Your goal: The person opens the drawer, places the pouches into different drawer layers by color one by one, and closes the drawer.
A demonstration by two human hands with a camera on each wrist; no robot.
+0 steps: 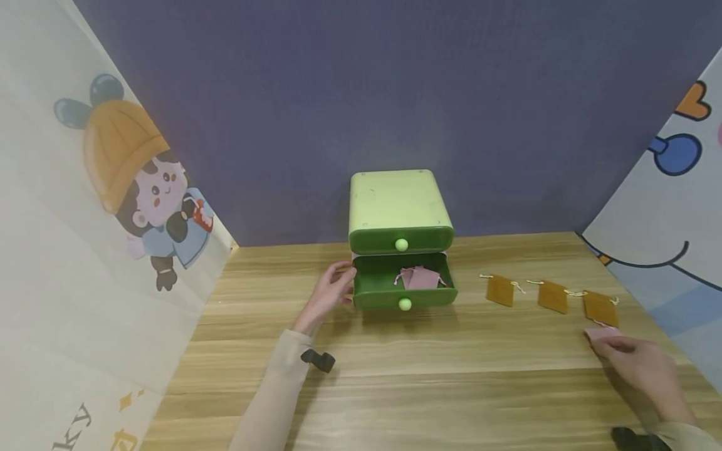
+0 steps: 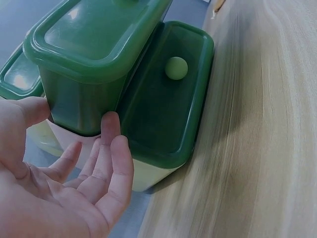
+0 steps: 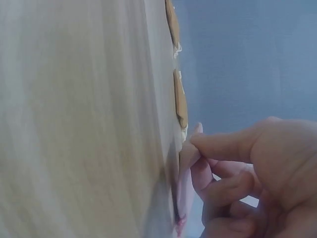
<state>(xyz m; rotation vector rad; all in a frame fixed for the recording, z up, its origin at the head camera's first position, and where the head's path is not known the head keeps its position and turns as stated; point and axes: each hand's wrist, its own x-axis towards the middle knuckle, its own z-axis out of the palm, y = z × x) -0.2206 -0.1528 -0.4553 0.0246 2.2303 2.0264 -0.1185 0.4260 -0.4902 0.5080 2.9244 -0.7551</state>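
A small green drawer cabinet stands on the table with a drawer pulled out. Inside lie pink drawstring pouches, overlapping one another. My left hand is at this drawer's left side; in the left wrist view its thumb and fingertips touch the side wall's edges, the fingers loosely bent. Far to the right, my right hand pinches a pink pouch between thumb and fingers, low over the table. It is just in front of the rightmost brown pouch.
Two more brown drawstring pouches, one on the left and one in the middle, lie in the same row. Below the pulled-out drawer is a closed drawer. A blue-grey panel rises behind, with printed walls on both sides.
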